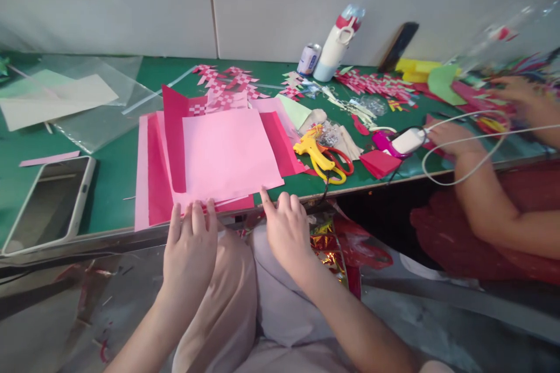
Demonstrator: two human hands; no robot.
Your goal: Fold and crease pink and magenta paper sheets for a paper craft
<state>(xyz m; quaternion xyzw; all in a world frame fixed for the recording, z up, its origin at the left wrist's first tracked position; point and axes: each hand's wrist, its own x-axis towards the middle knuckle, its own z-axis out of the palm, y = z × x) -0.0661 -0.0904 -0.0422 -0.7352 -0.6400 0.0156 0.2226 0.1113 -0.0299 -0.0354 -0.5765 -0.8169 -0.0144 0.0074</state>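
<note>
A pale pink paper sheet point(230, 145) lies on top of a stack of pink and red sheets at the table's front edge. My left hand point(190, 239) rests at its near edge, fingers stretched out and slightly apart, the thumb hidden. My right hand point(289, 230) is at the sheet's near right part, its index finger stretched out to touch the edge and the other fingers bent. Beneath and beside the pale sheet are red paper point(282, 143) and a pink sheet point(142, 169). Yellow-handled snips point(317, 148) and orange-handled scissors point(343, 160) lie to the right.
A phone point(55, 198) lies at the left, near clear plastic bags point(105, 119). Checkered woven paper pieces point(230, 78), a can point(309, 59) and a white bottle point(335, 49) stand or lie behind. At the right, another person's hands point(455, 137) work beside a white cable point(481, 137).
</note>
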